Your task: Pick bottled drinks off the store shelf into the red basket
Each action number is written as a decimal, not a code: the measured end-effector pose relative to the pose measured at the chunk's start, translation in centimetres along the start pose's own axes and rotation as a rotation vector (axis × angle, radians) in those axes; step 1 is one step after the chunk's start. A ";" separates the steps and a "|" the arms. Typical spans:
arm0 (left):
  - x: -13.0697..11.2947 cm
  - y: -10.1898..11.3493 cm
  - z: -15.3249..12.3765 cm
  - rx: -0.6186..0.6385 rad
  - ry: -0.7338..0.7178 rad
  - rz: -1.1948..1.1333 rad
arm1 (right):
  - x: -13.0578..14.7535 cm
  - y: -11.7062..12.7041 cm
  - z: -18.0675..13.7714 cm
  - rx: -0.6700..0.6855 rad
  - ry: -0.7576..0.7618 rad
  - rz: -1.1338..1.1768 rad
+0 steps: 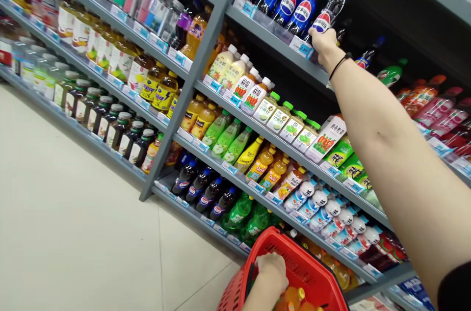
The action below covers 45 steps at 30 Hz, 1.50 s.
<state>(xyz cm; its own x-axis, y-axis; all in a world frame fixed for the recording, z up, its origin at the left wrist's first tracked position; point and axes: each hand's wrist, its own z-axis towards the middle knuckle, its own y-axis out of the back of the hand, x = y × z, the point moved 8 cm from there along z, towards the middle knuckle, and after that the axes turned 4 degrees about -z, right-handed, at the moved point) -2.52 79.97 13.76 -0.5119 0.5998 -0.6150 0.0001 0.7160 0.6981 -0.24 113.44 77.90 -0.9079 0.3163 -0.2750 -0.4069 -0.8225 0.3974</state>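
My right hand [324, 41] reaches out to the upper shelf, its fingers closed around the lower part of a cola bottle [333, 7]. The bottle is dark, with a blue, white and red label, and leans at the end of a row of similar cola bottles [289, 4]. Low in the view, my left hand [272, 269] is curled at a red shopping basket [316, 272], apparently around its dark handle; the grip itself is mostly hidden. Orange drink bottles [292, 296] with yellow caps lie inside the basket.
Grey shelving [198, 80] full of drinks runs diagonally across the view. Milky drinks and cartons [275, 117] fill the shelf below my right hand. Price tags [303, 47] line the shelf edges. Pale floor tiles [73, 213] spread at the lower left.
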 end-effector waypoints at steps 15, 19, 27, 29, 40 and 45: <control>1.3 3.8 -3.0 -0.177 -0.063 -0.102 | -4.6 16.3 -28.2 -0.291 -0.305 0.629; 0.4 6.6 -3.2 -0.335 -0.184 -0.289 | -1.8 16.4 -49.3 0.042 -0.588 0.838; -2.2 6.2 -4.3 -0.145 -0.616 -1.616 | 3.7 14.1 -77.5 0.523 -1.151 1.072; -2.2 5.0 -4.0 -0.159 -0.595 -1.734 | 4.1 13.8 -80.7 0.540 -1.271 1.081; -4.2 3.1 -2.5 0.062 -0.773 -1.909 | 8.6 16.4 -85.7 0.559 -1.784 1.898; -5.4 3.4 -1.6 0.101 -0.839 -1.828 | 6.2 17.0 -87.2 0.386 -1.716 1.706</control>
<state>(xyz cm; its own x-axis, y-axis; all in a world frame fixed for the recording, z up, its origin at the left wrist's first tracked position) -1.13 78.59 20.00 0.4849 -0.7521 -0.4463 0.0981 0.5538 -0.8268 -4.04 60.23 6.61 0.4943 -0.1314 0.8593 0.6171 -0.6432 -0.4533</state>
